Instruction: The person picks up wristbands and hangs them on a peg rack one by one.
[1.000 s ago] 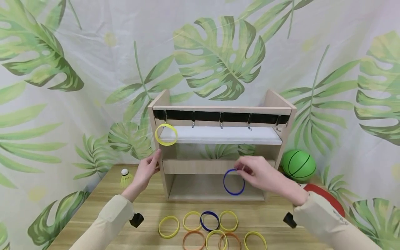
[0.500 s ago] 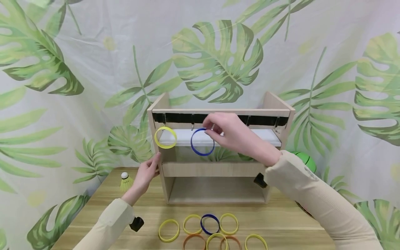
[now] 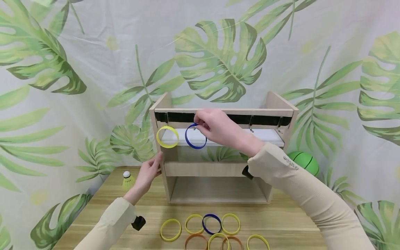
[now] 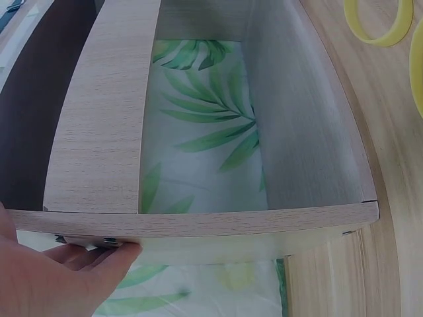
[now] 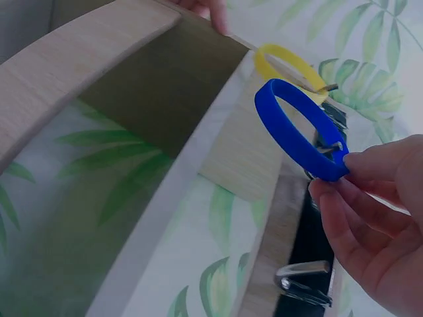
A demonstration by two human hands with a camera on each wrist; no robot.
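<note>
My right hand (image 3: 218, 126) pinches a blue silicone wristband (image 5: 294, 129) by its edge, in front of the black strip (image 3: 240, 119) of metal hooks on a wooden shelf unit. In the right wrist view, a hook tip shows inside the blue loop; whether the band bears on it, I cannot tell. To its left, a yellow wristband (image 3: 167, 137) hangs on the leftmost hook. My left hand (image 3: 148, 173) touches the outer face of the shelf's left side panel (image 4: 198, 223), thumb by the front edge and fingers fairly straight in the left wrist view.
Several yellow, orange and blue wristbands, such as a yellow one (image 3: 171, 239), lie on the wooden table (image 3: 281, 222) before the shelf. A shuttlecock (image 3: 127, 180) stands at the left. A green ball (image 3: 304, 163) sits behind my right arm. Leaf-patterned cloth (image 3: 93, 52) hangs behind.
My right hand has raised the blue wristband from the lower shelf area up and leftward to the second hook from the left. The left hand has stayed at the side panel.
</note>
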